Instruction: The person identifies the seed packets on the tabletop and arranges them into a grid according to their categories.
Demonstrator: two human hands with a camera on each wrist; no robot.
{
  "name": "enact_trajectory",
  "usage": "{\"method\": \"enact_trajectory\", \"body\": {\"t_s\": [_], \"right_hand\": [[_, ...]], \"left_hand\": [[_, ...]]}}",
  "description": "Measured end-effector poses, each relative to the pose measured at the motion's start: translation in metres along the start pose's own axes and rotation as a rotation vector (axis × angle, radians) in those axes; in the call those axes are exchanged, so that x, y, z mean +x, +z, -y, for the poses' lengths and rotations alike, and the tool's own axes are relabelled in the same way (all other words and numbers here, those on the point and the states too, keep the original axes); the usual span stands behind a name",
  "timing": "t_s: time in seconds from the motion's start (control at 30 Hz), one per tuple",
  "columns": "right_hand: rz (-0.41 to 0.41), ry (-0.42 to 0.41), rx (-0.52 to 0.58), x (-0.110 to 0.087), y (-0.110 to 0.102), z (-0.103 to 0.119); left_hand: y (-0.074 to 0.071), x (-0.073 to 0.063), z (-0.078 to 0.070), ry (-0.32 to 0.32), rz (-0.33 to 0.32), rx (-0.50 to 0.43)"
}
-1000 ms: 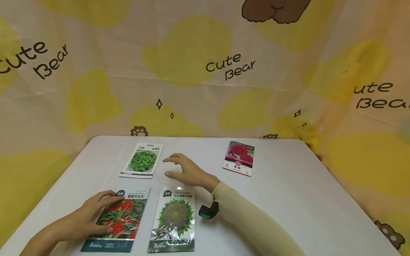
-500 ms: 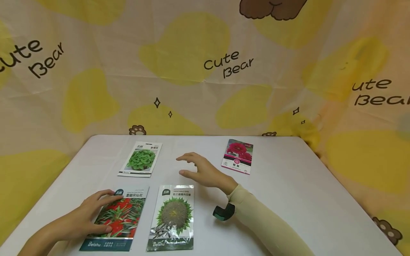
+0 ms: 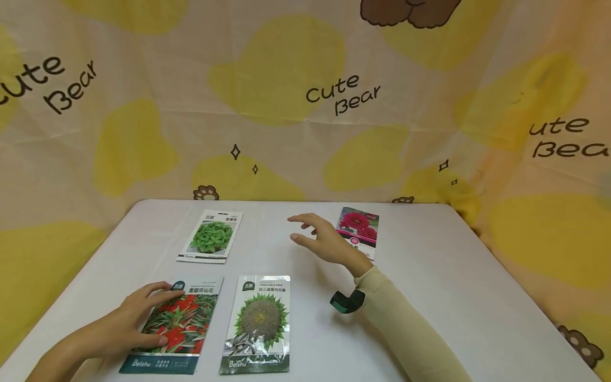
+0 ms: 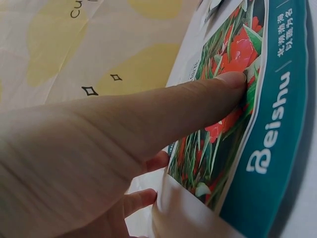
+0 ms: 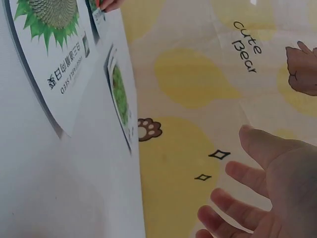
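My left hand (image 3: 119, 323) rests on a seed packet with red flowers (image 3: 191, 323). In the left wrist view its extended thumb (image 4: 198, 99) touches the packet's printed face, other fingers near the edge. My right hand (image 3: 329, 241) hovers above the table with loosely bent, spread fingers and holds nothing. It partly covers a seed packet with magenta flowers (image 3: 360, 223) at the back right. A sunflower seed packet (image 3: 260, 323) lies flat beside the red-flower packet. Farther back on the left lies a packet picturing green leaves (image 3: 212, 237).
The packets lie on a white table (image 3: 429, 297) with rounded back corners. Behind it hangs a cream and yellow cloth (image 3: 277, 69) printed with "Cute Bear" lettering. A dark wrist device (image 3: 347, 301) sits by the right sleeve (image 3: 401, 323).
My right hand has moved right, away from the green-leaf packet, and now overlaps the magenta-flower packet in view. My left hand stays on the red-flower packet.
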State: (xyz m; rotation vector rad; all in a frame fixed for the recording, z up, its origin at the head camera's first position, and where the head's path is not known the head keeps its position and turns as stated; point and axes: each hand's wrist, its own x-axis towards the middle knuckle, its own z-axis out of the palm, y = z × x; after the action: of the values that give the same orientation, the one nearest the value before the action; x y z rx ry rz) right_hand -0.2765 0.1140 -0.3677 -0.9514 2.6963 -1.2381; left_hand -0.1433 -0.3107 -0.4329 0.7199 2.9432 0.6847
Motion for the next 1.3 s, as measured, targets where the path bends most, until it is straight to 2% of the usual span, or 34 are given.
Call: {"method": "enact_trajectory", "body": {"t_s": [0.37,0.63,0.9,1.07,1.3], "right_hand": [[-0.059,0.115,-0.005,-0.005,-0.029,-0.016],[-0.106,0.138,-0.049,-0.006,-0.049,-0.032],[-0.072,0.278,-0.066,-0.016,-0.067,-0.055],[-0.051,0.36,-0.147,-0.02,-0.074,-0.07],[-0.048,0.397,-0.222,-0.023,-0.077,-0.085]], "left_hand": [[0.001,0.001,-0.001,-0.01,0.013,-0.012],[0.003,-0.001,0.001,-0.005,-0.002,-0.019],[0.005,-0.002,0.001,-0.003,-0.011,0.007],[0.005,-0.002,0.001,0.01,-0.029,0.012],[0.004,0.0,0.0,-0.004,-0.029,-0.011]]}}
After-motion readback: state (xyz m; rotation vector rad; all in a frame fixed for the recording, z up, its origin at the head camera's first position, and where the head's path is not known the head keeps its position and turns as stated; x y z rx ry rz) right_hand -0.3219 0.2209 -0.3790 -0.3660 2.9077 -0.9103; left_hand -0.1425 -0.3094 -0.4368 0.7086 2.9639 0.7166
